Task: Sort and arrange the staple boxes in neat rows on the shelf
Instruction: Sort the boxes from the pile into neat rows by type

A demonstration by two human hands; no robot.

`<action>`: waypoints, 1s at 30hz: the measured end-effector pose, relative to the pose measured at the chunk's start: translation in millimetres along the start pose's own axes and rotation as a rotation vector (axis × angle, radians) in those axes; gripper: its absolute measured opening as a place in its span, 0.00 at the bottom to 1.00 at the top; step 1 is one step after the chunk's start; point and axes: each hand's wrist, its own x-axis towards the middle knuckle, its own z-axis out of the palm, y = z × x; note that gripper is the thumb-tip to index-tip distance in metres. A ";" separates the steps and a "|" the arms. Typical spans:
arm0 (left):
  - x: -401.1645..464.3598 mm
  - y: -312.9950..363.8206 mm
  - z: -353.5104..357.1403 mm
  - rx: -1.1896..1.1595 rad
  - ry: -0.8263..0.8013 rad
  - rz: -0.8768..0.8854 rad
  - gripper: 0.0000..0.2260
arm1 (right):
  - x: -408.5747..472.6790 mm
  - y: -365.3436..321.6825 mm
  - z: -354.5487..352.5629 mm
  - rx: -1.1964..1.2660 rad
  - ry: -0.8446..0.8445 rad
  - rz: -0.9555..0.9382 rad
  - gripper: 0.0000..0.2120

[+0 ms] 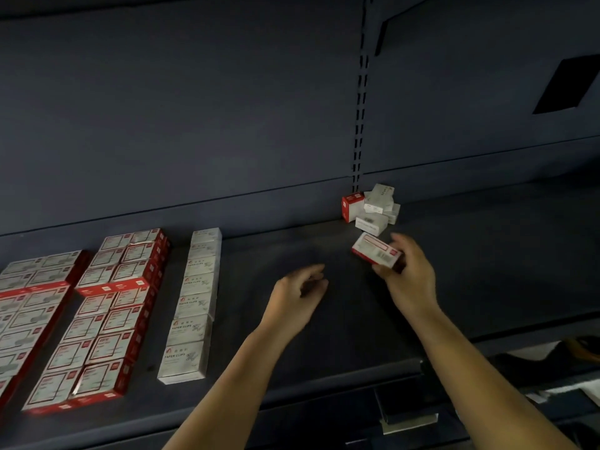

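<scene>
Holding: right hand [409,277], centre-right of frame, fingers & thumb curled round a red-and-white box [376,254]; box tilted, lifted off the shelf [324,248], just below the pile
Left hand: [300,295] mid-frame, low over bare shelf; fingers loosely curled, nothing in them; palm turned toward the right hand, apart from it
Pile: loose heap of small boxes [373,209] at back of shelf, right of centre, against the back wall by the slotted upright [359,102]; one red-sided box [352,206] stands at the heap's left edge; the rest white, lying at mixed angles, touching each other
White row: single line of white boxes [194,303] w/ "PAPER CLIPS" print, left of centre; runs front edge to back of shelf, end to end, straight
Red block: red-and-white boxes [107,316] left of the white row, two across, packed side by side front to back; small gap btwn this block & the white row
Far-left block: more red-and-white boxes [29,300] at left edge of frame, partly cut off; same tidy packing
Shelf: dark, matte; wide bare stretch btwn white row & pile, both hands over it
Lower right: part of a lower level w/ pale items, too dim to tell what
</scene>
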 end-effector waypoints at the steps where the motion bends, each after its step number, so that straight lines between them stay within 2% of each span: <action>1: -2.6 4.4 1.7 -0.143 0.022 -0.056 0.14 | -7.7 -7.0 0.4 0.050 -0.019 -0.031 0.29; 5: -14.0 27.2 -3.7 -0.653 0.016 -0.201 0.14 | -31.5 -31.4 0.7 0.160 -0.095 -0.169 0.29; 7: -20.3 34.5 -9.6 -0.785 -0.024 -0.185 0.17 | -39.5 -40.7 0.2 0.183 -0.114 -0.223 0.29; 10: -28.4 40.4 -16.8 -0.873 -0.015 -0.154 0.16 | -49.1 -50.9 -1.4 0.210 -0.104 -0.297 0.27; 13: -33.7 41.0 -22.3 -0.909 0.015 -0.123 0.13 | -54.2 -55.9 -0.6 0.228 -0.098 -0.367 0.22; 18: -41.1 37.8 -30.2 -0.985 0.056 -0.106 0.11 | -53.2 -56.8 7.4 0.133 -0.021 -0.614 0.12; 20: -44.0 36.6 -32.8 -1.008 0.080 -0.093 0.10 | -52.7 -56.6 11.8 0.109 0.001 -0.645 0.10; 24: -48.6 38.3 -36.4 -1.011 0.131 -0.029 0.07 | -55.9 -57.9 25.2 0.044 0.113 -0.640 0.11; 26: -51.8 41.3 -35.2 -0.937 0.201 0.014 0.08 | -60.3 -61.8 31.5 0.047 0.148 -0.587 0.11; 30: -57.2 41.2 -28.2 -0.574 0.355 0.173 0.09 | -76.1 -78.7 37.5 0.255 -0.012 -0.414 0.13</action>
